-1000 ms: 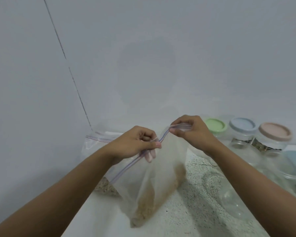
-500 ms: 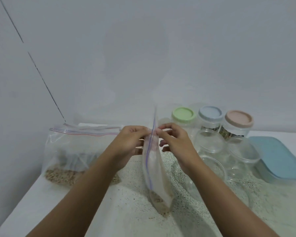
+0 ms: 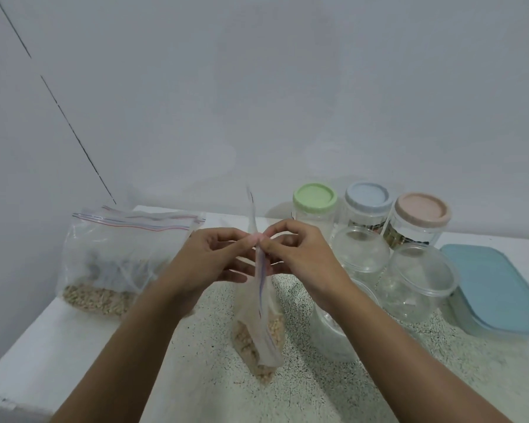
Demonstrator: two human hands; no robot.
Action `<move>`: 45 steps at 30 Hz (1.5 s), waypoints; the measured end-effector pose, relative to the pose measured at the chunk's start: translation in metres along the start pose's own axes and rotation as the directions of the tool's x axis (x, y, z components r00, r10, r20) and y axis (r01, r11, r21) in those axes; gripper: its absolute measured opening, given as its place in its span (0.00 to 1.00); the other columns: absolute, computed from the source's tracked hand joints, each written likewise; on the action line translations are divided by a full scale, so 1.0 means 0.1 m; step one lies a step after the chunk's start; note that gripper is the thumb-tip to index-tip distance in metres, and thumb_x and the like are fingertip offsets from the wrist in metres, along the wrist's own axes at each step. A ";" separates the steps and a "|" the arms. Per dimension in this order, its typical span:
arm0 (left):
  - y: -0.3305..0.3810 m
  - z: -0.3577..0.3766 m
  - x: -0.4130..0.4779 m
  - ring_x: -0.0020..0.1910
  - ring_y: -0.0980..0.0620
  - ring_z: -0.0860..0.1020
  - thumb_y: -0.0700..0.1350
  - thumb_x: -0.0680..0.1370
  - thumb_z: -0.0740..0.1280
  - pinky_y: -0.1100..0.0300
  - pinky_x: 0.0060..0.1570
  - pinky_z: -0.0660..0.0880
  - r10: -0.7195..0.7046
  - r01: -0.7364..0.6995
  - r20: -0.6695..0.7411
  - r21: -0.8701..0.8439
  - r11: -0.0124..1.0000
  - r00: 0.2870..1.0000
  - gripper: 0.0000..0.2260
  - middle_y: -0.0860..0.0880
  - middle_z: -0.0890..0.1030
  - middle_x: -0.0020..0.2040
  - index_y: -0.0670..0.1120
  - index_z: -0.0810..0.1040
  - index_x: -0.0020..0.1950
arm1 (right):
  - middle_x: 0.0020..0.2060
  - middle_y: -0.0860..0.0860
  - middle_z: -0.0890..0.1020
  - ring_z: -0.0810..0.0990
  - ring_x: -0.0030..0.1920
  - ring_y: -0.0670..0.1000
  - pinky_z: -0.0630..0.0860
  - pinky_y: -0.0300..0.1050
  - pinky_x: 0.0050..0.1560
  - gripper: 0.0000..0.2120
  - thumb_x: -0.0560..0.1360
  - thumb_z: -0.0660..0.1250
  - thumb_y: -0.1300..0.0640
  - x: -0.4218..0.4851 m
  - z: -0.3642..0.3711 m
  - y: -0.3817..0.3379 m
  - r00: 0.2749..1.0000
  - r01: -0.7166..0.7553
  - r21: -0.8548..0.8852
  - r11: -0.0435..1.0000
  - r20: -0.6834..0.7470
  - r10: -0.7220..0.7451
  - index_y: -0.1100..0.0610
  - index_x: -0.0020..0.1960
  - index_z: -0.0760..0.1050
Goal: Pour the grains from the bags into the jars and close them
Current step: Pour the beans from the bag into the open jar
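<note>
Left zip bag (image 3: pixel 126 261): big clear one at the far left of the counter, red and blue zip strip across the top, a layer of brownish grains in the bottom.
Left hand (image 3: pixel 214 257): thumb and forefinger pinch the zip strip of the small bag, the other fingers loosely spread.
Small zip bag (image 3: pixel 258 325): dead centre between both hands, held upright and edge-on to the camera, with pale tan grains (image 3: pixel 248 346) bunched at the bottom, low by the speckled counter (image 3: pixel 196 377). Can't tell if it actually touches.
Right hand (image 3: pixel 300 254): same deal, pinching the strip from the other side, fingertips meeting the left ones.
Clear jar (image 3: pixel 327 337): partly hidden under the right forearm.
Two more clear jars (image 3: pixel 419 279): side by side, just right of the hands.
Back row: green-lid jar (image 3: pixel 314 198), blue-lid jar (image 3: pixel 367 198) and pink-lid jar (image 3: pixel 422 210) by the wall, all shut. The last two have dark labels, too blurry to read.
Blue rectangular lid (image 3: pixel 495 288): far right, lying flat.
</note>
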State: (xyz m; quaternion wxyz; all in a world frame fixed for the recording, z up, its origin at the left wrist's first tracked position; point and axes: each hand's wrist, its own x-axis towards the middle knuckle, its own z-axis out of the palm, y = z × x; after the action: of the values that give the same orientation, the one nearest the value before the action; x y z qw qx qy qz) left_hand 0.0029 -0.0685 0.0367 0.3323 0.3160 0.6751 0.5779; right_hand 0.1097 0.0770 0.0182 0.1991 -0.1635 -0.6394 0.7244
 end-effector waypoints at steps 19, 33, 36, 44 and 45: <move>-0.11 -0.43 0.27 0.34 0.51 0.76 0.43 0.80 0.70 0.63 0.34 0.69 0.164 -0.189 0.203 0.112 0.976 0.965 0.10 0.44 0.78 0.36 0.35 0.78 0.48 | 0.36 0.63 0.79 0.79 0.35 0.55 0.79 0.45 0.35 0.03 0.74 0.75 0.66 0.22 0.12 0.03 0.997 -0.058 -0.021 0.998 -0.053 0.057 0.66 0.43 0.82; -0.25 -0.95 -0.08 0.26 0.51 0.72 0.32 0.73 0.70 0.64 0.32 0.71 0.321 -0.320 0.022 0.157 0.934 0.947 0.14 0.43 0.70 0.26 0.45 0.78 0.29 | 0.40 0.51 0.80 0.81 0.43 0.55 0.79 0.50 0.41 0.13 0.70 0.68 0.72 0.16 -0.30 -0.15 0.952 0.141 -0.576 0.805 -0.144 -0.270 0.54 0.42 0.75; -0.26 -0.91 -0.12 0.28 0.51 0.73 0.41 0.75 0.74 0.62 0.33 0.72 0.294 -0.312 0.127 0.148 0.939 0.947 0.09 0.46 0.74 0.28 0.44 0.82 0.34 | 0.46 0.48 0.81 0.81 0.48 0.47 0.76 0.43 0.44 0.17 0.69 0.67 0.72 0.16 -0.29 -0.19 0.969 0.127 -0.647 0.752 -0.082 -0.235 0.50 0.39 0.79; -0.14 -0.69 -0.02 0.39 0.51 0.81 0.52 0.73 0.71 0.60 0.42 0.77 0.277 -0.330 0.237 0.226 0.916 0.931 0.11 0.49 0.81 0.40 0.45 0.84 0.42 | 0.34 0.53 0.77 0.79 0.40 0.49 0.71 0.44 0.43 0.31 0.76 0.63 0.31 0.34 0.11 -0.31 0.994 0.058 -0.803 0.593 -0.010 -0.111 0.60 0.38 0.81; -0.12 -0.68 0.02 0.42 0.48 0.81 0.52 0.73 0.71 0.56 0.46 0.78 0.287 -0.348 0.250 0.248 0.904 0.925 0.11 0.47 0.82 0.42 0.43 0.84 0.43 | 0.29 0.53 0.71 0.74 0.33 0.50 0.69 0.47 0.38 0.36 0.75 0.61 0.27 0.39 0.18 -0.32 0.994 0.029 -0.830 0.557 -0.036 -0.105 0.61 0.32 0.75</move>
State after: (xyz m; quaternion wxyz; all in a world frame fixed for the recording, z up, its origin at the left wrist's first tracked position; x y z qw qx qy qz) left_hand -0.0541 -0.1078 0.0322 0.2522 0.5256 0.6527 0.4839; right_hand 0.0701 0.0841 0.0532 0.1524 -0.2426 -0.9015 0.3243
